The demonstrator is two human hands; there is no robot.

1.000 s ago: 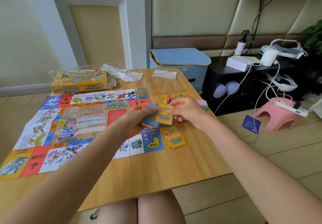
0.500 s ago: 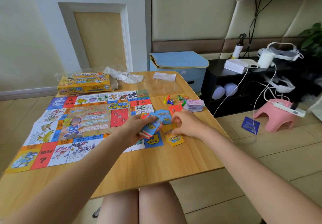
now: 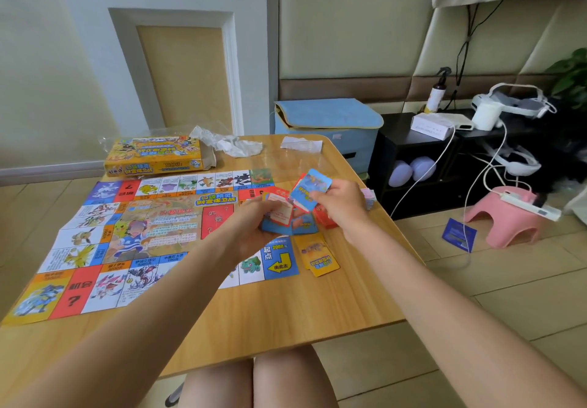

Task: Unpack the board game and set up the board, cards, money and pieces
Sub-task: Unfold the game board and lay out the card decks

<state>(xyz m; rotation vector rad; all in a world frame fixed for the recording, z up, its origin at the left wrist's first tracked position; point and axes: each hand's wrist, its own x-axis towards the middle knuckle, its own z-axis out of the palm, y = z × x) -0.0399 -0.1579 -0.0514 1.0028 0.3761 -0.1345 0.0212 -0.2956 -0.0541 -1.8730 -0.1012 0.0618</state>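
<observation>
The colourful paper game board lies unfolded on the left of the wooden table. Over its right edge my left hand grips a fanned stack of red and blue cards. My right hand pinches a single blue card, lifted just above that stack. A small pile of yellow cards rests on the table below my hands. Red cards lie under my right hand. A stack of paper money peeks out behind my right wrist. The playing pieces are hidden.
The yellow game box sits at the table's far left, with crumpled plastic wrap and a folded paper beside it. Right of the table are a blue storage box, a black shelf with cables and a pink stool.
My right hand left the yellow pile on the table and rose with a blue card pulled from the stack. My left hand's stack lifted slightly. The camera tilted down.
</observation>
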